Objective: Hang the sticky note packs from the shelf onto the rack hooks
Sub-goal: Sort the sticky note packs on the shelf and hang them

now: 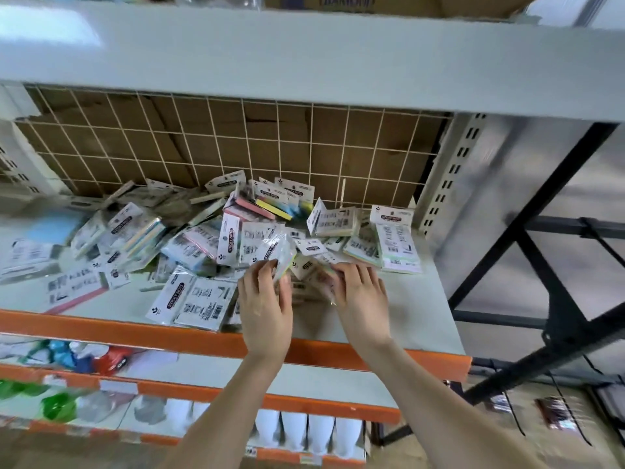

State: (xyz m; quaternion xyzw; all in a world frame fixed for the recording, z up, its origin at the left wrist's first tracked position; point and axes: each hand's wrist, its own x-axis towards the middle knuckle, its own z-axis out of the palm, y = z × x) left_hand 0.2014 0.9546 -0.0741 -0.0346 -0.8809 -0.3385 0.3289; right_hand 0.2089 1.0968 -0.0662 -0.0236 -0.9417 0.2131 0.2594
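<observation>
Clear crinkled plastic, one sticky note pack (279, 257) with a white header card: gripped in my left hand (265, 308), fingers curled round its lower end, pack raised just above the pile. My right hand (358, 292): fingers bent down onto another pale pack (324, 277) lying on the shelf; whether they have closed on it I cannot tell. Heap of loose sticky note packs (189, 242), white cards and pastel pads: spread over the grey shelf board (406, 316) with its orange front rail, beyond and left of both hands. White wire grid rack (236, 140) against brown cardboard: behind the heap, one thin hook (344, 192) visible. Step, by my judgement: picking up. Next: carry the pack back and thread its header hole onto a hook.
</observation>
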